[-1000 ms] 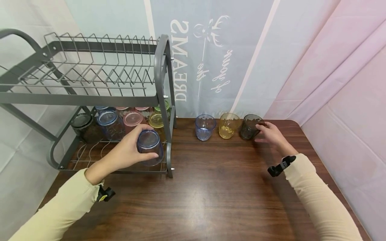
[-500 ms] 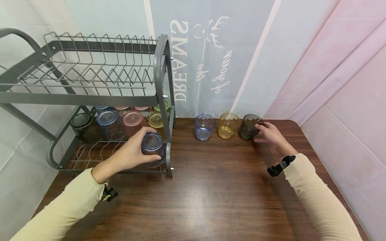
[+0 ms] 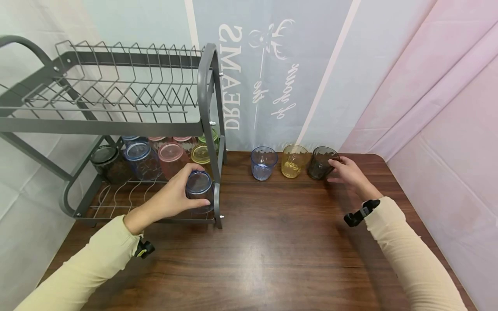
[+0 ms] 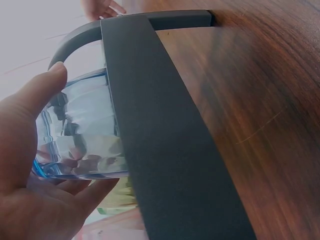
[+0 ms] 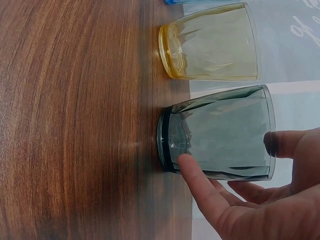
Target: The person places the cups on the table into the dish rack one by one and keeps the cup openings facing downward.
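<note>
My left hand (image 3: 175, 190) grips a blue drinking glass (image 3: 200, 184) turned base up, thumb on the near side and fingers round the back. It is at the front right corner of the rack's lower shelf; in the left wrist view the glass (image 4: 82, 130) is partly hidden by the rack's flat side bar. At the right end of a row on the table, my right hand (image 3: 349, 175) holds a dark grey glass (image 3: 320, 164) by its right side, one fingertip near its base (image 5: 215, 135). That glass stands upright beside a yellow glass (image 3: 292, 163) and a blue glass (image 3: 263, 165).
A two-tier grey dish rack (image 3: 105, 128) stands at the left. Behind my left hand, its lower shelf bears several upturned glasses, among them a dark one (image 3: 109, 166), a pink one (image 3: 171, 160) and a yellow one (image 3: 200, 154). A printed cloth (image 3: 311, 65) hangs behind the wooden table (image 3: 253, 246).
The left hand has shifted the upturned blue glass rightward, closer to the rack's right end frame. The right hand and the row of upright glasses have stayed in place.
</note>
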The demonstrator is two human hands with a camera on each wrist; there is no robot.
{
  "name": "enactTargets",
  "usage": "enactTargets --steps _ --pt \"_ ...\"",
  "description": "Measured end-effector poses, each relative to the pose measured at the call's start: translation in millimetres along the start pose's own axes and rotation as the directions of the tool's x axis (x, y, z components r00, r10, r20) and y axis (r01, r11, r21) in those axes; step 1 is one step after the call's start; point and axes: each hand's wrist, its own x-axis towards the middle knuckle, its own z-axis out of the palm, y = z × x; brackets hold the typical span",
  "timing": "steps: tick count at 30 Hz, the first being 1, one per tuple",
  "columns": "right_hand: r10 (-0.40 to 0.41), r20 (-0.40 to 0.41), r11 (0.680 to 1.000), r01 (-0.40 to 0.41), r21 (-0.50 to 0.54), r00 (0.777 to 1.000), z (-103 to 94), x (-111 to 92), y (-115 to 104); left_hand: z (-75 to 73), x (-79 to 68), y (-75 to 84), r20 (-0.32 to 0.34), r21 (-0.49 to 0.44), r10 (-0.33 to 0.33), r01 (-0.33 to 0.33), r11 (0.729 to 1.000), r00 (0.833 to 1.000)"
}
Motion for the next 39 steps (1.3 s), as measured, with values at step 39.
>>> enactTargets --steps 39 --pt "0.165 0.015 0.952 -0.155 -0.265 0.986 -2.0 10.0 -25.9 -1.8 -0.7 -0.5 0.024 0.055 -0.013 0.011 0.998 1.0"
